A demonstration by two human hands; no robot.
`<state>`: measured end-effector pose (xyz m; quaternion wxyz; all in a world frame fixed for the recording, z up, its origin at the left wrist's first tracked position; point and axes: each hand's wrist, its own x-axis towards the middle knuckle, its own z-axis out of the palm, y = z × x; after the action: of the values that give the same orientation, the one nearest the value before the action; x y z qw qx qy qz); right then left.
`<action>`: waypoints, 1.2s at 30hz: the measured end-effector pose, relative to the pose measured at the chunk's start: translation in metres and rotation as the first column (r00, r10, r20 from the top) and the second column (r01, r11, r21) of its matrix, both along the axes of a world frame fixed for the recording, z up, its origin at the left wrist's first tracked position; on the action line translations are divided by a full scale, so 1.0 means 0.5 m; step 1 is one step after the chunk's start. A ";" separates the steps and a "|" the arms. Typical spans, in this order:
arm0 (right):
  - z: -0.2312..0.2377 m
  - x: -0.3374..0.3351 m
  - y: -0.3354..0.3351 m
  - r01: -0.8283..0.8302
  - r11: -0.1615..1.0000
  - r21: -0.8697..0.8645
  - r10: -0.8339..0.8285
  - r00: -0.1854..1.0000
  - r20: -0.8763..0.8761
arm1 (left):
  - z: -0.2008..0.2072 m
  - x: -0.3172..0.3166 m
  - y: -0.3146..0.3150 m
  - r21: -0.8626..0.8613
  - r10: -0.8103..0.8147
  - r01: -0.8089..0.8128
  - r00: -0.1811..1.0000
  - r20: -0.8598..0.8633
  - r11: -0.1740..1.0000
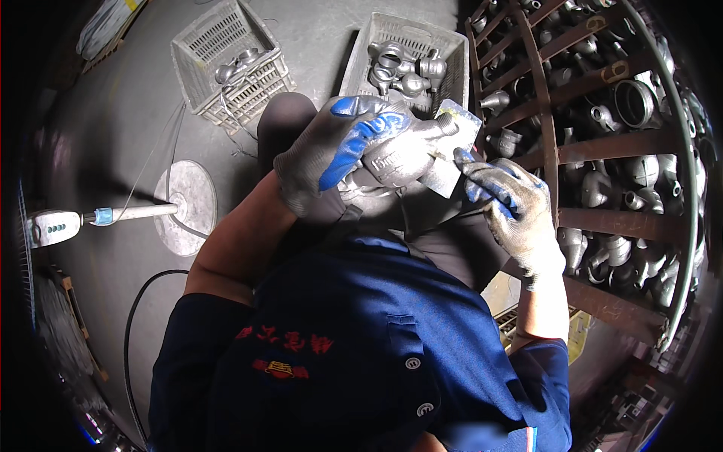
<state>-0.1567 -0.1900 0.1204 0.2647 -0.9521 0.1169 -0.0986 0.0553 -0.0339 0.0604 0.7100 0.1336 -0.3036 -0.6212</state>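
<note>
Over the lap, mid-scene — left hand [339, 147] wraps a grey cast metal fitting [403, 154], fingers curled tight; right hand [512, 211] pinches a flat abrasive pad [452, 162] against it. Far: two plastic crates [226, 60] — rusty cage [602, 151] of castings crowds the right; floor [113, 151] open left.

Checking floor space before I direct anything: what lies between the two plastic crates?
In the head view, only bare grey floor shows between the left crate and the right crate; the knee sits just below.
</note>
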 end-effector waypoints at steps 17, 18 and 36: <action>-0.001 -0.001 0.040 0.028 0.954 -0.298 -0.030 1.000 -0.003 | 0.017 -0.007 0.023 -0.231 0.362 -0.304 0.507 0.782 0.924; -0.001 -0.002 0.042 0.014 0.941 -0.337 -0.033 0.998 -0.052 | 0.019 -0.005 0.020 -0.166 0.304 -0.279 0.583 0.753 0.946; -0.002 -0.001 0.025 0.026 0.835 0.550 -0.024 1.000 -0.011 | 0.025 -0.011 0.002 0.117 0.184 -0.265 0.870 0.458 0.957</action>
<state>-0.1572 -0.1775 0.1196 0.5255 -0.8345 0.1531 -0.0626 0.0500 -0.0329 0.0727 0.6752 0.3679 -0.3831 -0.5118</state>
